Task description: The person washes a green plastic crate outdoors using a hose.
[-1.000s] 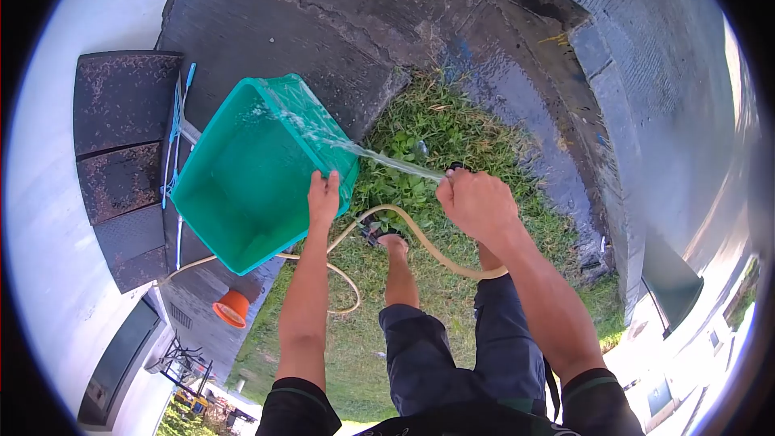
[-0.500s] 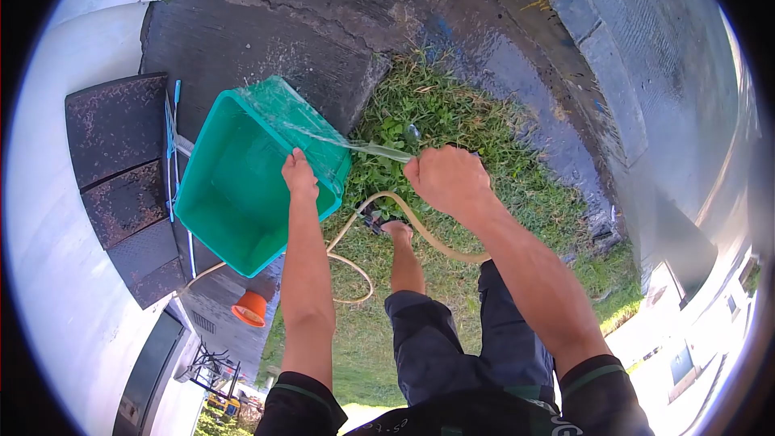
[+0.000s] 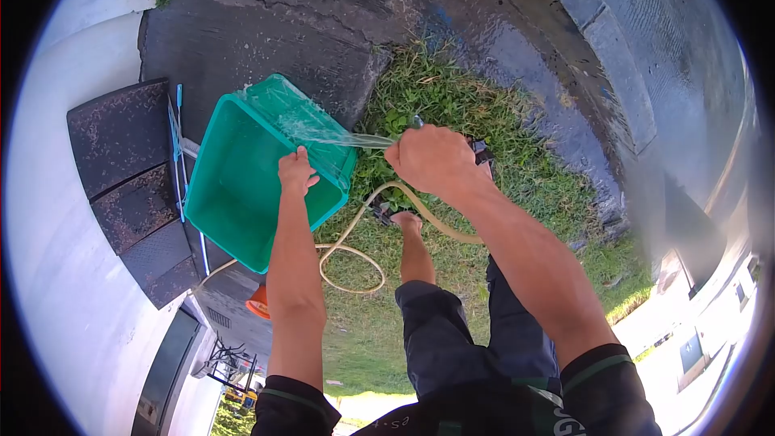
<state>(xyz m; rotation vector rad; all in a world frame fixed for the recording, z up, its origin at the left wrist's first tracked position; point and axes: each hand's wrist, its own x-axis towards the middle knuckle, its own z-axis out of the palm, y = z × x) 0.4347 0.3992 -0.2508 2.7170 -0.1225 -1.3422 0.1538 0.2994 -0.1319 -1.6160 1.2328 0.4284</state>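
Note:
A large green bin point(image 3: 234, 186) is tilted with its open mouth facing me. My left hand point(image 3: 296, 169) grips the bin's rim on its right side. To the right, my right hand point(image 3: 432, 160) is closed round the end of a hose. From that fist a stream of water point(image 3: 367, 140) runs left and splashes over the outer side of the bin. The pale yellow hose point(image 3: 428, 222) loops over the grass below my right hand. The hose end itself is mostly hidden by my fingers.
Grass point(image 3: 484, 145) lies under my feet, beside wet concrete point(image 3: 266, 24). Dark panels point(image 3: 125, 141) lean at the left wall, near a blue-and-white pole point(image 3: 178, 153). An orange bucket point(image 3: 257, 302) is partly behind my left forearm. A concrete kerb point(image 3: 605, 56) runs at the upper right.
My right hand has moved slightly left and up, and the water now lands in a wider splash on the bin's side. The orange bucket is now partly covered by my left arm.

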